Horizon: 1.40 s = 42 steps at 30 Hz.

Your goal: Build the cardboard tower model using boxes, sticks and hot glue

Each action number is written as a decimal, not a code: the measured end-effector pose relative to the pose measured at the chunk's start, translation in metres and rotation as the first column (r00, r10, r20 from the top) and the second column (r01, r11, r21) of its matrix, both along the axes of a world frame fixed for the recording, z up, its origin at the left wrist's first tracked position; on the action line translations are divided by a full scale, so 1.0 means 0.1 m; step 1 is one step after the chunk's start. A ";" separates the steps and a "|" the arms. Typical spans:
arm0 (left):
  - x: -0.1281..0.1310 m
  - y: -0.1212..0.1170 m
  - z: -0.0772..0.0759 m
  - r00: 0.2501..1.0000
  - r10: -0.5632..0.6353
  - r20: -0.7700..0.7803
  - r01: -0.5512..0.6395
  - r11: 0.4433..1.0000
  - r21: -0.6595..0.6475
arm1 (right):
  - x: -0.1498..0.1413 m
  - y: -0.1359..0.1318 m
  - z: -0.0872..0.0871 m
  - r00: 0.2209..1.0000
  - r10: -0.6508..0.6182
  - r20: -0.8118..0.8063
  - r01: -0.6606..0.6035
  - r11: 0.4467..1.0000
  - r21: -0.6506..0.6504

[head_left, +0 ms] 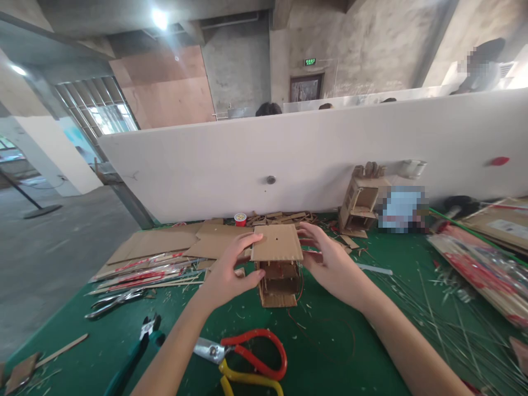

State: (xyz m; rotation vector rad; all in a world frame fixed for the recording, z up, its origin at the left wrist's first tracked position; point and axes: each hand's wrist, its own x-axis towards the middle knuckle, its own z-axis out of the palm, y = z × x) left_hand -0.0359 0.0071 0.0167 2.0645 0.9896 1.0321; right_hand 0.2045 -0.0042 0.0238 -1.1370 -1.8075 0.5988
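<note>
A small cardboard box model with an open front and shelf-like levels stands in front of me on the green table. Its flat top panel has a small hole in it. My left hand grips the model's left side, thumb at the front edge and index finger on the top. Against the right side is my right hand, its fingertips partly hidden behind the panel. A thin reddish wire runs down the model's right side. Scissors with red and yellow handles lie just below it.
Green-handled cutters and metal pliers lie at left, near cardboard sheets and wooden sticks. Another cardboard model stands by the white partition. Thin rods and packaged sticks cover the right; a white glue stick lies nearby.
</note>
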 end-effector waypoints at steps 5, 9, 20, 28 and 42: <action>-0.03 0.07 -0.08 0.999 -0.013 0.046 0.014 1.000 -0.025 | 0.01 0.08 -0.04 0.993 -0.011 -0.114 0.001 0.996 -0.093; -0.06 0.11 -0.09 0.992 -0.087 0.089 0.088 0.996 -0.017 | 0.01 0.09 -0.03 0.991 -0.068 -0.117 0.055 0.993 -0.108; -0.09 0.07 0.03 0.998 0.030 0.047 -0.030 1.000 0.007 | -0.17 0.06 -0.10 0.967 -0.237 -0.089 0.239 0.971 0.015; -0.16 0.21 -0.07 0.901 -0.115 0.419 0.170 0.981 -0.097 | -0.22 -0.04 -0.01 0.976 -0.219 0.009 0.219 0.976 -0.013; -0.34 0.06 0.26 0.997 -0.037 -0.066 0.041 0.998 0.050 | -0.55 -0.29 0.05 0.978 -0.178 0.113 0.175 0.984 0.033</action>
